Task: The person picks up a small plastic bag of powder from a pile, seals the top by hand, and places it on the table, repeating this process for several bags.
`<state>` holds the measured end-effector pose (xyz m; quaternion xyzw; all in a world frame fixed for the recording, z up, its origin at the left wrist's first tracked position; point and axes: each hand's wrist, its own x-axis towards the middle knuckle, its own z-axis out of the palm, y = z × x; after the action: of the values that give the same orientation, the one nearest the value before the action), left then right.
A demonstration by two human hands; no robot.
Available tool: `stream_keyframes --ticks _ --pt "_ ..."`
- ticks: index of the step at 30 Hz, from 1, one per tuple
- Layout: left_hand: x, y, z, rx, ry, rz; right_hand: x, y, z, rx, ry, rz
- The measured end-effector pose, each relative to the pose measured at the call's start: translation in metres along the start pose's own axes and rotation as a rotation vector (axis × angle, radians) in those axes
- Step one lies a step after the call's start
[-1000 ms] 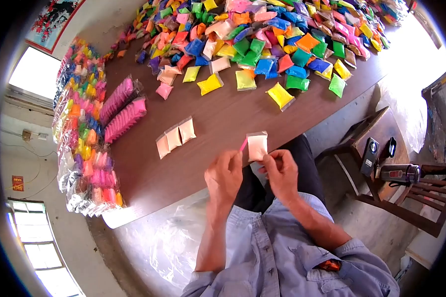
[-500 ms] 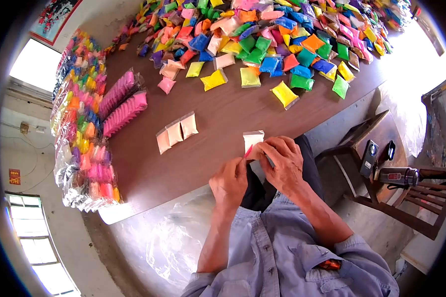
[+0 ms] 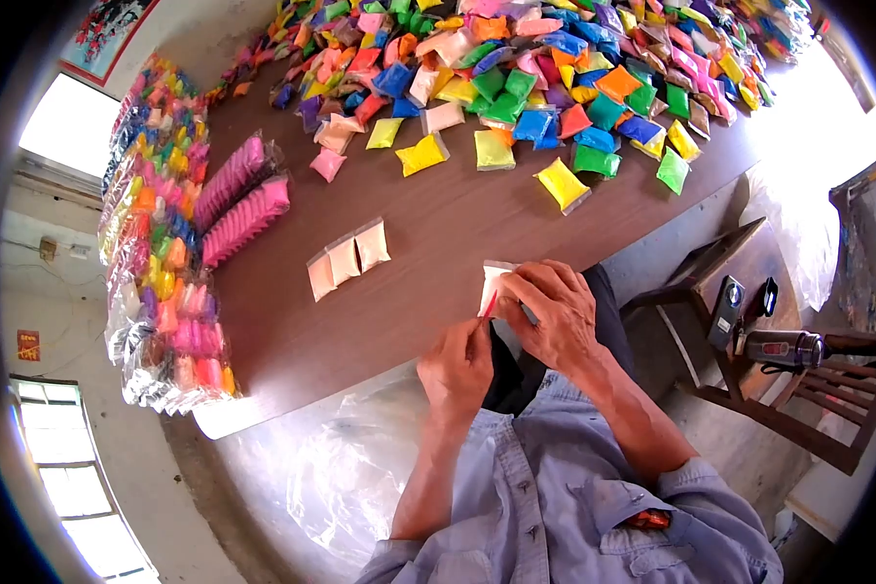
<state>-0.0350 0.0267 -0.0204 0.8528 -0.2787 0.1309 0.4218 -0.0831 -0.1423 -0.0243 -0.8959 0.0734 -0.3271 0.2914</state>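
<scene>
At the table's near edge my right hand [image 3: 553,310] is closed on a small pale packet [image 3: 493,280], whose top sticks out past the fingers. My left hand [image 3: 456,362] is beside it, thumb and forefinger pinched on a thin pinkish-red stick [image 3: 491,304] that slants up against the packet. The lower part of the packet is hidden by my right fingers. Further left on the table lies a row of three pale peach packets [image 3: 346,258], side by side.
A big heap of colourful packets [image 3: 516,83] covers the back of the brown table [image 3: 292,341]. Two stacks of pink packets [image 3: 245,222] lie at left, beside a long row of clear-bagged packets [image 3: 170,263]. On the right, a wooden stool [image 3: 759,263] carries a phone [image 3: 727,310] and a flask [image 3: 784,346].
My left hand has shifted slightly right and down. The packet is now tilted and drawn nearer my right fingers. Other things stay in place.
</scene>
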Motion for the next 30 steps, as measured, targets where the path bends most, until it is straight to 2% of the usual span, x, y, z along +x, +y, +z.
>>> stream_keyframes --ticks 5,10,12,17,20,22,23,25,27,30 --pt "-0.005 -0.015 -0.008 0.263 -0.011 -0.068 0.0 -0.001 0.003 -0.051 0.004 -0.005" --pt "0.006 -0.017 -0.028 0.214 0.064 -0.101 -0.001 -0.007 0.004 -0.064 0.03 0.01" --pt "0.006 -0.007 -0.025 0.09 0.029 -0.038 -0.001 -0.008 0.003 -0.064 0.01 0.017" --pt "-0.003 -0.009 -0.005 0.122 0.021 0.027 -0.001 -0.013 0.0 -0.084 -0.024 0.018" --pt "-0.004 -0.022 -0.021 0.228 0.058 -0.027 -0.003 -0.013 -0.001 -0.107 -0.039 0.022" --pt "-0.005 -0.043 -0.041 0.26 0.047 -0.216 -0.002 -0.015 -0.003 -0.123 -0.054 0.018" --pt "-0.002 -0.051 -0.053 0.26 0.056 -0.221 -0.001 -0.019 -0.006 -0.131 -0.082 0.028" --pt "0.006 -0.068 -0.077 0.178 0.217 -0.307 -0.001 -0.024 -0.008 -0.142 -0.113 0.027" --pt "0.01 -0.097 -0.1 0.231 0.338 -0.301 -0.002 -0.026 -0.01 -0.182 -0.158 0.054" --pt "0.018 -0.14 -0.134 0.355 0.412 -0.35 -0.001 -0.028 -0.011 -0.191 -0.195 0.058"
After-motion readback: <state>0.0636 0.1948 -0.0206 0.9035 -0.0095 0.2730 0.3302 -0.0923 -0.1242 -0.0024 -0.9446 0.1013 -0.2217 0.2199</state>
